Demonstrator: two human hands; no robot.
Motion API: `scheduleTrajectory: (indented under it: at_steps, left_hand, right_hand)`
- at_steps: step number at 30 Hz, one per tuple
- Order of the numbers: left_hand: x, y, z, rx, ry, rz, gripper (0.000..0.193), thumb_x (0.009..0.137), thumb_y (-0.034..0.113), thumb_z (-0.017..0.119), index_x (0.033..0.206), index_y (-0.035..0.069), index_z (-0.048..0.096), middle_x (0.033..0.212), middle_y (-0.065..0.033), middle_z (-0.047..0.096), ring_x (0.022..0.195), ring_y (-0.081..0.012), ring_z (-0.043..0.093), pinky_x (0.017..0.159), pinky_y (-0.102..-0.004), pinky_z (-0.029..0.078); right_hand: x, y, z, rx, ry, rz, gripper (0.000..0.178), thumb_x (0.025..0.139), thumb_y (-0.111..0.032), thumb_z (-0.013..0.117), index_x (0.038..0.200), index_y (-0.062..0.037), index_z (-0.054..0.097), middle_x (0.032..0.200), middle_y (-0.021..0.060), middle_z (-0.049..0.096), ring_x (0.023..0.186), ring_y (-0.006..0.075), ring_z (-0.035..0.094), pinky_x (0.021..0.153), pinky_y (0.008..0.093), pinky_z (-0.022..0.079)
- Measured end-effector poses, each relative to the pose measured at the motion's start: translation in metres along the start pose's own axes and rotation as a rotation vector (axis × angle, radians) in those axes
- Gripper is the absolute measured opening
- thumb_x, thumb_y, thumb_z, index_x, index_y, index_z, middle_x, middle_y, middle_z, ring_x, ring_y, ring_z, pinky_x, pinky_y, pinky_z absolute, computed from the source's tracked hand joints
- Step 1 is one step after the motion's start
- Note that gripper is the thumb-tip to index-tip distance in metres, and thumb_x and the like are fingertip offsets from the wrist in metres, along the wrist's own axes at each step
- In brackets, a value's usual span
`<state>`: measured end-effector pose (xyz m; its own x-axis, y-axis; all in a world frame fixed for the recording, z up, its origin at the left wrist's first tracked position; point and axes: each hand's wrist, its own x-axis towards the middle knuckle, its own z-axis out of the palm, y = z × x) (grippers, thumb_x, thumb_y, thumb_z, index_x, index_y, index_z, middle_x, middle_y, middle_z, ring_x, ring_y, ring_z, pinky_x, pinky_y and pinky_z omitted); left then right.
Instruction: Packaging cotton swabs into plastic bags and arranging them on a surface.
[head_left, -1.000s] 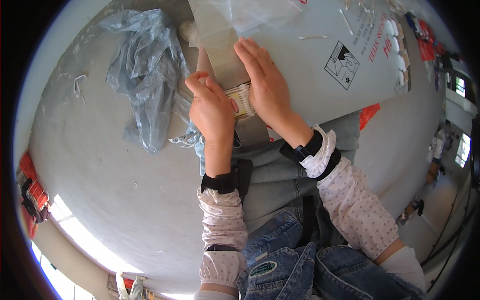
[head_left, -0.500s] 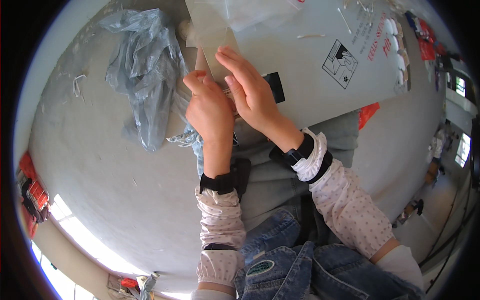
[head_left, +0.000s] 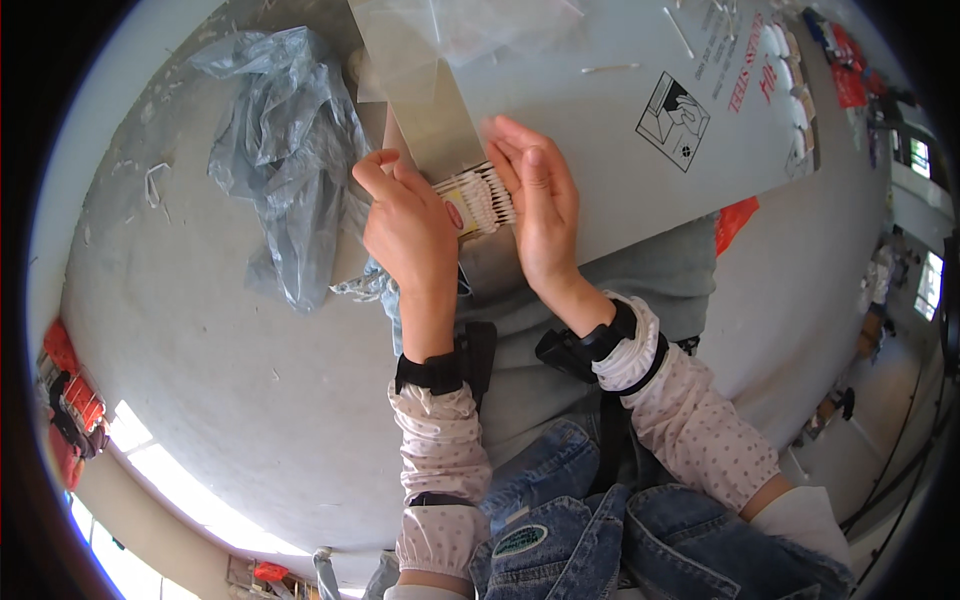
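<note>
A small pack of cotton swabs (head_left: 482,203) lies between my hands over the near left edge of the grey metal table (head_left: 590,140). Its white tips point right, and a yellow label with a red oval shows on its left part. My left hand (head_left: 410,228) is closed on the label end of the pack; its fingertips are partly hidden. At the other end, my right hand (head_left: 545,205) is open with fingers stretched, its palm side facing the swab tips. Whether the palm touches them I cannot tell.
Loose cotton swabs (head_left: 610,69) lie on the table, with clear plastic bags (head_left: 470,25) at its far left. White pieces (head_left: 790,85) line the right edge. A crumpled grey plastic bag (head_left: 290,150) is on the floor to the left. Something red (head_left: 737,225) shows beneath the table.
My right hand has moved slightly right and turned more upright, away from my left hand. The swab pack, mostly covered before, now shows between them.
</note>
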<state>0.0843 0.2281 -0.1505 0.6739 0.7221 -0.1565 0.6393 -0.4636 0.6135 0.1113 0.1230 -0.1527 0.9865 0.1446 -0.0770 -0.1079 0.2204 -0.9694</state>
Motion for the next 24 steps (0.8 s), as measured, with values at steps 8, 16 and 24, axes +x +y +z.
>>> scheduleTrajectory:
  at_steps: [8, 16, 24]
  left_hand:
    - [0.001, -0.004, 0.000, -0.032, 0.004, 0.016, 0.019, 0.102, 0.023, 0.044, 0.113, 0.008, 0.048, 0.077, -0.0181, 0.069, 0.075, -0.0416, 0.066, 0.064, -0.0500, 0.048]
    - [0.002, -0.001, 0.000, 0.013, -0.018, -0.008, 0.019, 0.102, 0.022, 0.044, 0.112, 0.007, 0.047, 0.072, -0.0168, 0.068, 0.070, -0.0404, 0.066, 0.063, -0.0489, 0.048]
    - [0.001, -0.018, -0.050, 0.126, -0.073, 0.545, 0.033, 0.094, 0.018, 0.056, 0.125, 0.006, 0.054, 0.110, -0.0150, 0.069, 0.105, -0.0312, 0.064, 0.088, -0.0471, 0.046]
  right_hand:
    - [-0.001, -0.002, 0.000, 0.063, -0.081, 0.053, 0.048, 0.109, -0.035, 0.035, 0.133, 0.0036, 0.049, 0.136, 0.0177, 0.054, 0.132, 0.0270, 0.049, 0.115, 0.0409, 0.035]
    - [-0.007, 0.002, 0.012, 0.016, -0.070, 0.024, 0.048, 0.109, -0.036, 0.035, 0.132, 0.0040, 0.049, 0.137, 0.0178, 0.053, 0.133, 0.0266, 0.047, 0.117, 0.0418, 0.032]
    - [-0.007, 0.001, 0.010, 0.128, -0.058, 0.052, 0.046, 0.108, -0.034, 0.039, 0.133, 0.0026, 0.050, 0.133, 0.0151, 0.056, 0.127, 0.0213, 0.051, 0.113, 0.0355, 0.037]
